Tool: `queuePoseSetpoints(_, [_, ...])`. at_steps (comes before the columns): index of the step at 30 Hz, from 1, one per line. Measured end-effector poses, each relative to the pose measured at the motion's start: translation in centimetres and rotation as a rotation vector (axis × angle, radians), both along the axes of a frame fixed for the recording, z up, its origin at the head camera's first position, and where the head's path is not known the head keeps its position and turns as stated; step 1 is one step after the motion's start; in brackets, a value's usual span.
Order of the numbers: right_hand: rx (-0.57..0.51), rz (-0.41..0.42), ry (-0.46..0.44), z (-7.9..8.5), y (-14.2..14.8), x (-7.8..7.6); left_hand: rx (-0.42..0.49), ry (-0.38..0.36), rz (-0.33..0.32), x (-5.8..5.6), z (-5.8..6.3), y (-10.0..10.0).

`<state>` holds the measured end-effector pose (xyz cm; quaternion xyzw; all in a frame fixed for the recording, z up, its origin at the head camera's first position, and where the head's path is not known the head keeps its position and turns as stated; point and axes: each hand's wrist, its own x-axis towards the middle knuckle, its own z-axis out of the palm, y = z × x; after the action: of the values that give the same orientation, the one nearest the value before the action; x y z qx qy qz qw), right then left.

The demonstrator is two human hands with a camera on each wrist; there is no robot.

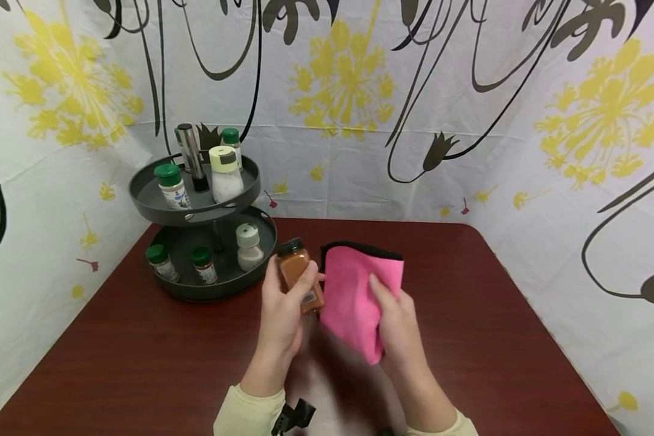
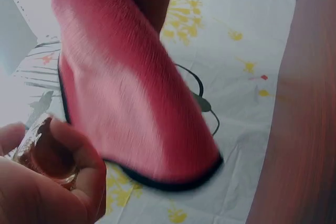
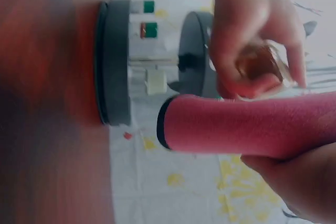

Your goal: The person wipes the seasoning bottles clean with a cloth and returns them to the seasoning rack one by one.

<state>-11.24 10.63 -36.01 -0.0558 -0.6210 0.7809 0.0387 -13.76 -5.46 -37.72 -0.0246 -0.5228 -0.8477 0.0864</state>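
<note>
My left hand [image 1: 284, 303] grips a small clear spice jar [image 1: 294, 269] with a black cap and orange-brown contents, tilted above the table. Just to its right, my right hand [image 1: 400, 327] holds a folded pink cloth [image 1: 349, 297] with black edging, the thumb pressed on its front. In the left wrist view the cloth [image 2: 126, 87] hangs beside the jar [image 2: 50, 156], whose glass shows between thumb and fingers. From the right wrist view, the cloth [image 3: 241, 124] lies close to the jar [image 3: 260, 66]; whether they touch I cannot tell.
A dark two-tier round rack [image 1: 196, 293] stands at the table's back left. It carries green-capped jars [image 1: 169, 184], a silver-and-black cylinder [image 1: 193, 157] and pale-capped shakers [image 1: 249, 247]. Patterned white fabric [image 1: 338, 181] hangs behind the reddish-brown table [image 1: 469, 315].
</note>
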Motion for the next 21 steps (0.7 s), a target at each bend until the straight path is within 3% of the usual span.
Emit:
queuePoseSetpoints(3, [-0.004, -0.064, 0.042, 0.7, 0.6, -0.3, -0.145, 0.030, 0.013, 0.0, -0.2, 0.1])
queuePoseSetpoints(6, [0.071, -0.099, 0.135, 1.3, 0.4, -0.2, -0.307, 0.079, 0.026, 0.3, -0.4, 0.6])
queuePoseSetpoints(9, [0.150, -0.066, 0.256, 1.4, -0.5, 0.0, -0.409, 0.147, 0.027, 0.6, -0.5, 1.4])
queuePoseSetpoints(13, [0.201, 0.023, 0.362, 0.5, -2.1, 0.3, -0.437, 0.212, 0.007, 0.8, -0.5, 2.3])
queuePoseSetpoints(16, [0.218, 0.038, 0.364, -0.7, -3.0, 0.5, -0.434, 0.225, 0.024, 0.7, -0.4, 2.5])
queuePoseSetpoints(21, [0.198, 0.099, 0.220, -2.7, -3.5, 0.5, -0.429, 0.224, 0.080, 0.3, 0.0, 1.9])
